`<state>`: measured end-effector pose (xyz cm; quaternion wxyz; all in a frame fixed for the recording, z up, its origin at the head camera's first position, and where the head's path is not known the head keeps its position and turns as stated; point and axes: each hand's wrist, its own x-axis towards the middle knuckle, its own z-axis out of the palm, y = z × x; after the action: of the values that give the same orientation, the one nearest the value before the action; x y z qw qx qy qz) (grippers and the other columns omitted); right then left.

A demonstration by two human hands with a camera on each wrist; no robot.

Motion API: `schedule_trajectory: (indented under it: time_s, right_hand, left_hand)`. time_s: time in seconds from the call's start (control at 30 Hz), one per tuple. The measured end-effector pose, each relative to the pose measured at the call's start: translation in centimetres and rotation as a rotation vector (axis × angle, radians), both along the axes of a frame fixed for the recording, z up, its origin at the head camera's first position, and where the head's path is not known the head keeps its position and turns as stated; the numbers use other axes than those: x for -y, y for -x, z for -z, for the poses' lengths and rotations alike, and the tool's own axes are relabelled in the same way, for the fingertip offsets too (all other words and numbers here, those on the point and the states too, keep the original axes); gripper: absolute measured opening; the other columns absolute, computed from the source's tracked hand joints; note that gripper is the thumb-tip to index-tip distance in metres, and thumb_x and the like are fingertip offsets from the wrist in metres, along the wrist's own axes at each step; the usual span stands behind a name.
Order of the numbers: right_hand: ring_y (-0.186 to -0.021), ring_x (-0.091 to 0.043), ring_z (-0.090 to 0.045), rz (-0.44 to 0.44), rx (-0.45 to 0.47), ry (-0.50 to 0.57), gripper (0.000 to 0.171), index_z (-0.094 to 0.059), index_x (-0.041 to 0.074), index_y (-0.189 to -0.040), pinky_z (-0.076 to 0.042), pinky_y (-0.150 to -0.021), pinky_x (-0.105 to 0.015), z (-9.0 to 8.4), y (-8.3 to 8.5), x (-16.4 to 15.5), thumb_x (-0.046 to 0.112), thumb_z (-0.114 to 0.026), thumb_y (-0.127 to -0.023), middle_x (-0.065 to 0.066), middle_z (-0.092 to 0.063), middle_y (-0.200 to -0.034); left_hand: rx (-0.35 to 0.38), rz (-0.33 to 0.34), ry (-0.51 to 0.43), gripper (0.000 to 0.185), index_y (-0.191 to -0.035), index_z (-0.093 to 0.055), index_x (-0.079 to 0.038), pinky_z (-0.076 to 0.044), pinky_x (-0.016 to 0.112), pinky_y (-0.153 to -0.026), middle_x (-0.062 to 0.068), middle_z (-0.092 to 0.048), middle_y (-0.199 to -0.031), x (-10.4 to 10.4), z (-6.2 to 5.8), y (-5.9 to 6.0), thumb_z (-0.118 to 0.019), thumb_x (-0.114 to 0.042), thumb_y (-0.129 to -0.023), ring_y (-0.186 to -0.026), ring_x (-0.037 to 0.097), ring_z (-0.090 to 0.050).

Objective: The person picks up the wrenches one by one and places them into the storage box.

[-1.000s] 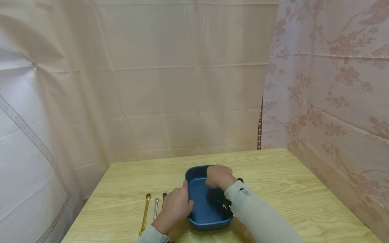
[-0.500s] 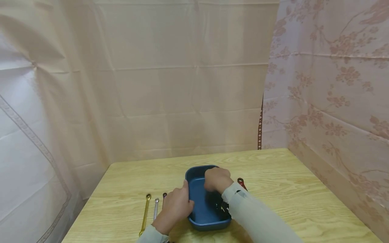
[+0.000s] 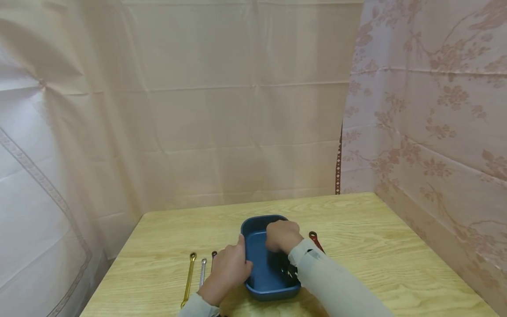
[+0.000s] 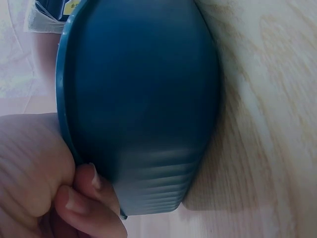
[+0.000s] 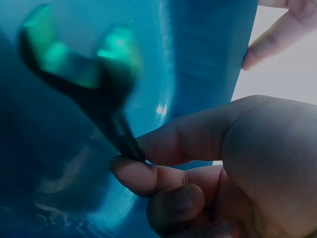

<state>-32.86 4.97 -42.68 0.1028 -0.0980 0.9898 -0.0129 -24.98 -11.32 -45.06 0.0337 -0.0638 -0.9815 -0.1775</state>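
While the gold wrench (image 3: 189,278), the silver wrench (image 3: 203,272) and a dark one lie unmoved on the desk (image 3: 376,246), the left hand (image 3: 226,273) keeps gripping the blue tray (image 3: 257,226) by its left rim. Right hand (image 3: 282,235), shifted slightly nearer inside the tray, pinches a green-headed wrench (image 5: 84,74) between thumb and fingers (image 5: 143,176). Red wrench (image 3: 315,240) is now uncovered beside the tray. No legible writing.
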Motion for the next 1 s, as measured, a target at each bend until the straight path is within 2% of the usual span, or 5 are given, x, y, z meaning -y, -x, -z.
schedule_trajectory:
  time_s: [0.63, 1.0]
  right_hand:
    - [-0.059, -0.018, -0.053, 0.0, 0.004, -0.055, 0.026, -0.066, 0.019, -0.07, -0.039, -0.059, -0.035, 0.7, 0.23, 0.1, 0.028, -0.066, -0.095, 0.0, -0.057, -0.066]
    - [-0.061, -0.018, -0.054, -0.001, 0.007, -0.06, 0.024, -0.066, 0.018, -0.072, -0.04, -0.062, -0.035, 0.4, -0.02, -0.01, 0.027, -0.067, -0.095, -0.001, -0.058, -0.068]
  left_hand:
    - [-0.006, -0.001, 0.008, 0.078, -0.155, -0.041, 0.002, -0.034, 0.032, -0.043, 0.0, -0.051, -0.056, 0.07, 0.07, -0.03, -0.071, -0.026, -0.089, -0.046, 0.017, -0.046]
    - [0.006, 0.002, -0.001, 0.077, -0.155, -0.041, 0.002, -0.034, 0.032, -0.043, 0.0, -0.051, -0.056, 0.01, 0.05, -0.05, -0.07, -0.026, -0.089, -0.045, 0.018, -0.047]
